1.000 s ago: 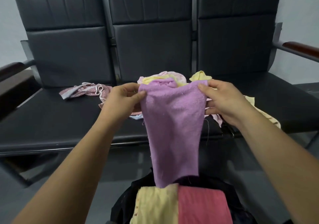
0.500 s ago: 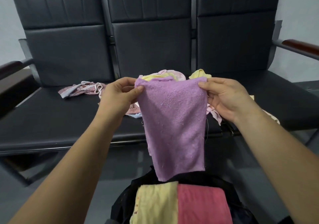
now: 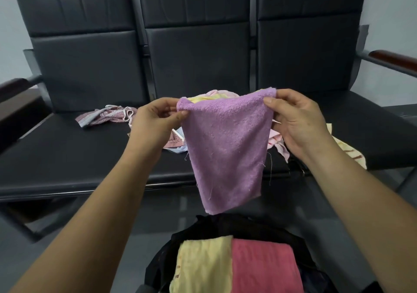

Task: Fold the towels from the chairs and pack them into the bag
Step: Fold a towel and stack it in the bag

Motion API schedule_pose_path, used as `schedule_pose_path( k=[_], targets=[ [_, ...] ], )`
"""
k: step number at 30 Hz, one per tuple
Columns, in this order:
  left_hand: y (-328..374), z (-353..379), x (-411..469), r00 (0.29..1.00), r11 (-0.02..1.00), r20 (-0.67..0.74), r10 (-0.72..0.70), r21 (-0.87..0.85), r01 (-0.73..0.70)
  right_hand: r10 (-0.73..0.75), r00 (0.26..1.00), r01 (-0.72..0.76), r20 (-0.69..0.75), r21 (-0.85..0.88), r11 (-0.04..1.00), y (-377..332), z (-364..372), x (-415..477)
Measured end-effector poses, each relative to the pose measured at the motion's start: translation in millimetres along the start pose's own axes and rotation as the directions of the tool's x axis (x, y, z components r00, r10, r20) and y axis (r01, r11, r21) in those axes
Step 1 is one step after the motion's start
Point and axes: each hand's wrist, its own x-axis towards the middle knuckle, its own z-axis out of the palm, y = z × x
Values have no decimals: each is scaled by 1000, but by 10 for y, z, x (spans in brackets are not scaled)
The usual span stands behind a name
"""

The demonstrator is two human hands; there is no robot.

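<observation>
Black chairs (image 3: pixel 67 148) hold loose towels (image 3: pixel 108 116) mid-seat; bag (image 3: pixel 203 229) has two folded. Left hand (image 3: pixel 155 121), right hand (image 3: pixel 297 121) pinch purple towel (image 3: pixel 225 148) corners, unfolded.

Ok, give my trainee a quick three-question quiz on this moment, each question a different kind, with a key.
1. Fill the gap: the left hand and the right hand pinch the purple towel by its ___ corners.
2. Which folded towels lie side by side in the black bag?
A. a yellow towel and a pink towel
B. two purple ones
C. a blue one and a green one
3. True or false: the purple towel already lies inside the black bag.

Key: 1 top; 2 A; 3 false, it hangs in the air above the black bag.
</observation>
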Motion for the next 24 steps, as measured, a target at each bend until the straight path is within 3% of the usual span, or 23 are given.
schedule_pose_path(
  k=[2, 4, 6, 8, 12, 15, 17, 19, 22, 24],
  targets=[
    [23, 42, -28, 999, 993, 35, -9, -114, 13, -59, 996, 62, 64, -44, 997, -11, 21, -16],
    [62, 102, -67, 995, 988, 94, 14, -155, 0, -60, 969, 89, 240, -113, 990, 4, 59, -39],
    [103, 176, -111, 986, 988, 164, 43, -152, -18, 20, 916, 72, 401, -213, 974, 76, 133, -85],
    [128, 245, -155, 970, 989, 236, 63, -143, -29, 80, 892, 76, 446, -322, 944, 186, 244, -146],
    [112, 324, -192, 971, 991, 228, 77, -127, -48, 72, 946, 43, 315, -342, 939, 291, 382, -215],
    [69, 298, -187, 959, 985, 277, -57, -140, 99, 51, 980, -22, 191, -151, 988, 269, 386, -193],
    [24, 277, -215, 880, 974, 427, -210, 9, 228, 46, 992, -54, 116, 66, 996, 211, 369, -170],
    [-1, 286, -269, 796, 943, 511, -325, 118, 310, 76, 996, -82, 42, 142, 987, 175, 321, -136],
    [26, 317, -314, 786, 897, 514, -343, -68, 436, 191, 980, -196, 48, 161, 967, 144, 240, -101],
    [41, 330, -288, 812, 848, 480, -333, -224, 480, 309, 946, -325, 99, 287, 901, 117, 173, -82]
  ],
)
